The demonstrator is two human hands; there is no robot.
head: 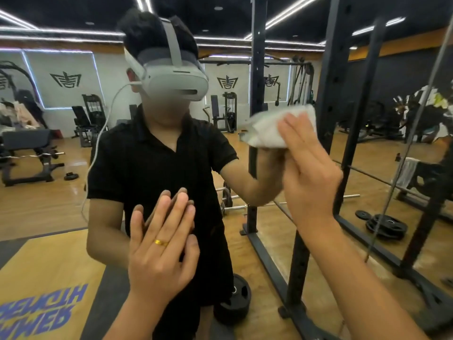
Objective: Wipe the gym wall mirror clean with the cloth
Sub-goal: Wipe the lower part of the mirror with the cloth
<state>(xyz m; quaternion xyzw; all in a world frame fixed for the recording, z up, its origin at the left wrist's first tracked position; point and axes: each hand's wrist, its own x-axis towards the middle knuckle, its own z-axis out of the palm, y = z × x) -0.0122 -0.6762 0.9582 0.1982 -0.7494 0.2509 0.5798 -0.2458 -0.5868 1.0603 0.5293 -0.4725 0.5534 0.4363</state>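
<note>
Left hand [161,244] lies flat on the mirror [44,197], fingers straight, as a brace. Right hand [308,168], fingers straight, presses the white cloth [269,128] against the glass higher up. Cloth looks soft, light and bunched; a flat palm over its middle should keep it from slipping.

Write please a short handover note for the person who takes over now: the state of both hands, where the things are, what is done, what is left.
Left hand: open, with a gold ring, straight fingers flat against the large gym wall mirror, low in the view.
Right hand: open, straight fingers pressing the crumpled white cloth onto the glass, higher and to the right.
Done: the cloth is on the mirror and looks blurred, so wiping seems under way; how much glass is clean cannot be told.
Left: wipe the rest of the mirror.
</note>
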